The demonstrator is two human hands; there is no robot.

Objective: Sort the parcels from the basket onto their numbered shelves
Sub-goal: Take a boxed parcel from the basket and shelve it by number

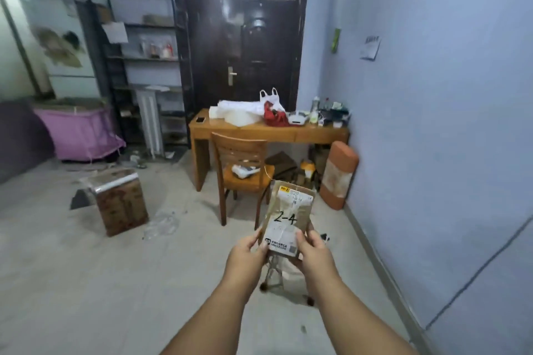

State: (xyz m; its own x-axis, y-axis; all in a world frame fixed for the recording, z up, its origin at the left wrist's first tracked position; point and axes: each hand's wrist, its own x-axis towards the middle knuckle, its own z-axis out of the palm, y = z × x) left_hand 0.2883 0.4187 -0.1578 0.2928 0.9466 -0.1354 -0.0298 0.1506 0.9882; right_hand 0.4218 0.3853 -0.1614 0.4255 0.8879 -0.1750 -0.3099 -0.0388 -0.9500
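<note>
I hold a flat brown cardboard parcel [290,210] upright in front of me with both hands. Its white label bears the handwritten number 2-4. My left hand [248,251] grips its lower left edge and my right hand [313,245] grips its lower right edge. Under the parcel, mostly hidden by my hands, stands a wheeled wire basket [278,274] on the floor. A black metal shelf rack [135,60] with several levels stands against the far wall at the left of the door.
A wooden desk [268,132] with clutter and a wooden chair [242,173] stand ahead before a dark door [245,46]. A cardboard box [121,202] sits on the floor at left, a pink-covered crib [78,130] farther left, an orange cushion [337,173] by the right wall.
</note>
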